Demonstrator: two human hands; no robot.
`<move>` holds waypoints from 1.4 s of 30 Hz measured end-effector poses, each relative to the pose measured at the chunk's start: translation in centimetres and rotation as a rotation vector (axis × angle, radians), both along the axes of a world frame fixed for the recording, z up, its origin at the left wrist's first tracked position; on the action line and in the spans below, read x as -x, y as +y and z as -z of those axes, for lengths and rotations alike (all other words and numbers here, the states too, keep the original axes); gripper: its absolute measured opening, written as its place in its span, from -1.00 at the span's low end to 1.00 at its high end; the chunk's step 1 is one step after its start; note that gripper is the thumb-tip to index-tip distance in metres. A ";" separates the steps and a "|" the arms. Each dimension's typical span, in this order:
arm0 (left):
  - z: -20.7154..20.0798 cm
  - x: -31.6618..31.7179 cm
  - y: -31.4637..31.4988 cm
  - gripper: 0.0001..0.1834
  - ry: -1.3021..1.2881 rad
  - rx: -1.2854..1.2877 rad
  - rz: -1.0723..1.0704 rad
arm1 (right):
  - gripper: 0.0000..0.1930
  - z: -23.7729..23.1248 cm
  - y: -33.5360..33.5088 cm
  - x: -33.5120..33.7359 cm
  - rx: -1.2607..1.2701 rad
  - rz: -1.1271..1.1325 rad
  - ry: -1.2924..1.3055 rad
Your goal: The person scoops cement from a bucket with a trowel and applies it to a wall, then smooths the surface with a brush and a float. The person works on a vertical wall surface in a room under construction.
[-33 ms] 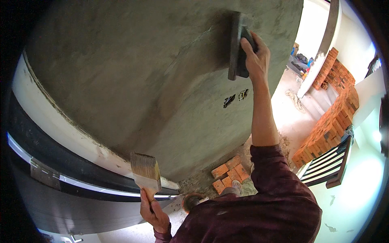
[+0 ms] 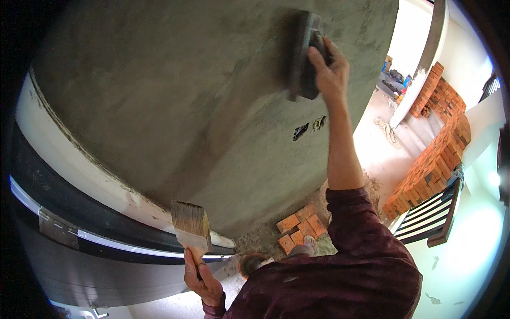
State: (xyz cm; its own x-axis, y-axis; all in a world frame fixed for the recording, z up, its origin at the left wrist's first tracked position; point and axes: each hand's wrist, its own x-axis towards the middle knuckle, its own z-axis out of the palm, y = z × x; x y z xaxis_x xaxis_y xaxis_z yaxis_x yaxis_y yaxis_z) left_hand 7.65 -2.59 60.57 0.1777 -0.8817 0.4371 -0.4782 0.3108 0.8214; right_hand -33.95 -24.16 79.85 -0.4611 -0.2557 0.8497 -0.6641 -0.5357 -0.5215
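In the upper middle of the frame, the right hand point(image 2: 332, 72) has its fingers wrapped around a blurred dark float point(image 2: 303, 58) against the grey plastered wall point(image 2: 159, 95). At lower left of centre, the left hand point(image 2: 202, 279) pinches a wide brush point(image 2: 191, 226), bristle end up, while orange bricks point(image 2: 289, 223) lie at lower centre.

Pale floor point(image 2: 376, 154), orange bricks point(image 2: 306, 229), crumpled cloth point(image 2: 388, 133)
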 end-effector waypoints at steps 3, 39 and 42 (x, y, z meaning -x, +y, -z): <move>0.6 -0.3 0.5 -0.43 0.095 -0.044 -0.002 | -0.57 3.5 -0.1 -9.4 -0.142 -0.043 0.315; -8.8 4.2 -5.4 -0.50 -0.328 0.511 0.136 | -0.59 5.5 -2.2 -3.9 -0.082 0.082 0.307; -12.2 6.2 -9.0 -0.53 -0.396 0.566 0.154 | -0.66 18.5 2.6 -12.1 -0.368 -0.256 0.740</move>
